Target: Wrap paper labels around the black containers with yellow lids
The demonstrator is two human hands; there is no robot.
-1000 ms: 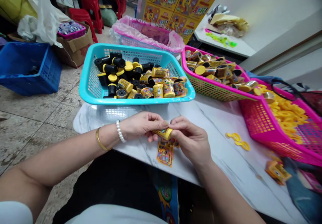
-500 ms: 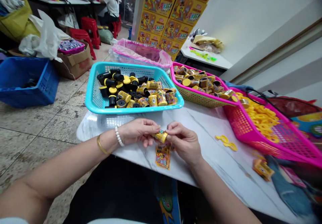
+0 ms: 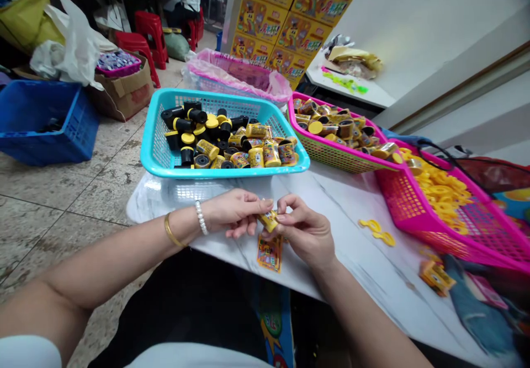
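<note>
Between my two hands is a small yellow cylinder (image 3: 268, 220) with a printed wrap, held over the front part of the white marbled table (image 3: 331, 202). My left hand (image 3: 242, 212) pinches its upper left side with the thumb on top. The fingers of my right hand (image 3: 304, 227) close on its right end. Just below, printed yellow-orange labels (image 3: 269, 253) lie on the table, partly covered by my right hand. Behind my hands, a turquoise basket (image 3: 226, 173) holds black cylinders with yellow caps (image 3: 187, 139) and several label-wrapped cylinders (image 3: 271, 155).
A pink basket (image 3: 351, 161) of wrapped cylinders stands back right, beside another pink basket (image 3: 408, 205) with yellow plastic rings (image 3: 441, 188). Loose yellow pieces (image 3: 376, 232) and a stack of labels (image 3: 436, 278) lie on the right. A blue crate (image 3: 47, 128) is on the floor; a person sits behind.
The cylinder is tilted more steeply, its right end lower. My right fingers have shifted on it, the index finger now raised and bent. The view has moved slightly.
</note>
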